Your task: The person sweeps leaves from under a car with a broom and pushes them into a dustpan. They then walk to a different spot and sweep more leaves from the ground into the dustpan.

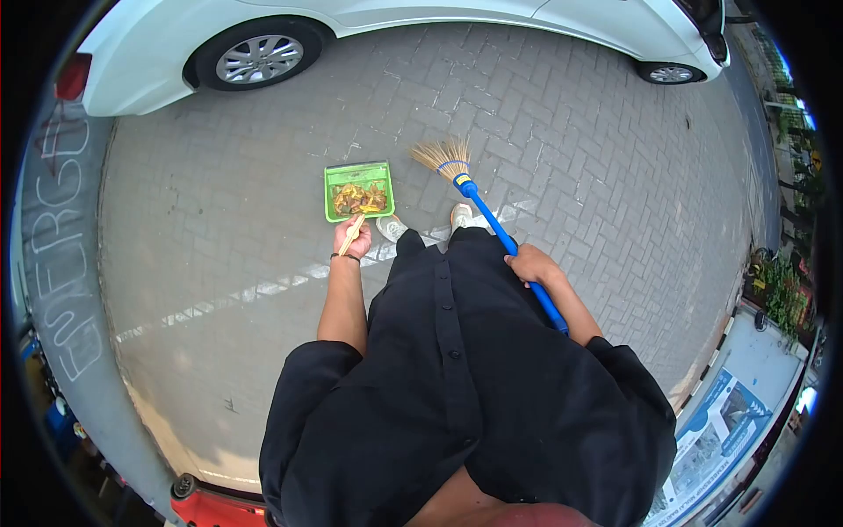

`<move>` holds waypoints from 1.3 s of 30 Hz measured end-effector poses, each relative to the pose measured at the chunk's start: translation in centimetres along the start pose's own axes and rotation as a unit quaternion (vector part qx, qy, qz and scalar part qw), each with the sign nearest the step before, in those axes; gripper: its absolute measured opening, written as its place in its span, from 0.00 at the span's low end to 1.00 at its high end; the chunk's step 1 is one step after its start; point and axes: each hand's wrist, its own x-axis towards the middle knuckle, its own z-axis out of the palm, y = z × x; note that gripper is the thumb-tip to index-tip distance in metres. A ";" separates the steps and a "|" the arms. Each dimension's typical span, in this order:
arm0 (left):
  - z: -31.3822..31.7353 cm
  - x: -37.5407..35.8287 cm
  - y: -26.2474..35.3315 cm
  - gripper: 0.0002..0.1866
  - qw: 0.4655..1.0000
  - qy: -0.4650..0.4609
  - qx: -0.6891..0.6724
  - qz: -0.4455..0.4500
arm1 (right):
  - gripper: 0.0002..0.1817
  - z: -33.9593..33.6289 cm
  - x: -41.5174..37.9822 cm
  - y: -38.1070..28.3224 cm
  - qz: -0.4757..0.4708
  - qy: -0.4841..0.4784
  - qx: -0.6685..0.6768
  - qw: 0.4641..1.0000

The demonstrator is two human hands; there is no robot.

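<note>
My left hand (350, 239) is closed around the pale handle (353, 234) of a green dustpan (328, 195). A heap of dry yellow and brown leaves (359, 198) lies in the pan. To the right, my right hand (532, 264) grips the blue shaft of a broom (492, 218), whose straw bristles (443, 156) point forward and fan out above the paving. The broom's upper end reaches back beside my hip. Both my shoes show between the dustpan and the broom.
A white car (413, 12) stands across the front, its wheels on grey paving blocks (562, 132). A painted white line (255, 292) crosses the ground by my feet. At left runs a grey kerb wall (66, 255) with lettering; a red object (215, 507) sits behind me, a printed banner (716, 439) at right.
</note>
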 end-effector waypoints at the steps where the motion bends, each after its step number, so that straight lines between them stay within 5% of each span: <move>1: 1.2 -0.1 -1.1 0.04 1.000 0.018 0.008 -0.017 | 0.24 -0.5 0.2 1.1 0.013 0.002 0.061 0.998; 3: 3.4 -0.4 -3.3 0.03 0.998 0.002 0.026 -0.055 | 0.19 -1.2 1.5 3.8 0.025 0.003 0.179 0.984; 4: 4.7 -0.6 -4.8 0.03 0.996 0.002 0.038 -0.077 | 0.16 -2.0 2.4 5.0 0.023 -0.077 0.419 0.904; 5: 5.8 -0.6 -5.7 0.03 0.994 -0.005 0.078 -0.080 | 0.14 -2.8 3.6 6.8 0.009 -0.153 0.628 0.762; 6: 7.8 -1.5 -8.4 0.03 0.993 0.027 0.098 -0.059 | 0.12 -3.3 4.7 9.4 -0.016 -0.226 0.792 0.567; 9: 10.1 1.9 -10.4 0.06 0.984 0.020 0.142 -0.105 | 0.12 -6.5 5.4 12.1 -0.032 -0.259 0.911 0.320; 10: 11.7 2.2 -11.6 0.06 0.981 0.024 0.162 -0.101 | 0.12 -7.4 4.8 12.8 -0.030 -0.257 0.921 0.293; 15: 20.9 4.6 -24.7 0.07 0.964 0.059 0.230 -0.119 | 0.15 -10.3 4.3 22.2 -0.026 -0.192 0.921 0.339; 17: 27.1 7.5 -30.6 0.08 0.955 0.077 0.262 -0.114 | 0.15 -15.3 4.2 25.2 -0.002 -0.196 0.942 0.274; 23: 32.6 9.4 -48.2 0.09 0.928 0.075 0.321 -0.173 | 0.12 -14.3 -1.1 37.6 -0.053 -0.123 0.990 0.049; 24: 38.3 10.4 -52.5 0.07 0.927 0.095 0.309 -0.191 | 0.11 -21.2 -2.9 39.2 -0.026 -0.100 0.994 0.019; 31: 41.9 17.0 -68.5 0.07 0.874 0.117 0.297 -0.367 | 0.11 -20.4 -4.2 49.0 0.008 0.092 0.993 -0.067; 35: 47.4 18.6 -80.5 0.05 0.856 0.124 0.381 -0.327 | 0.09 -24.9 -0.3 52.6 0.073 0.184 0.977 -0.074; 39: 44.1 28.6 -89.4 0.05 0.837 0.132 0.368 -0.382 | 0.08 -23.4 3.7 59.3 0.116 0.241 0.957 -0.111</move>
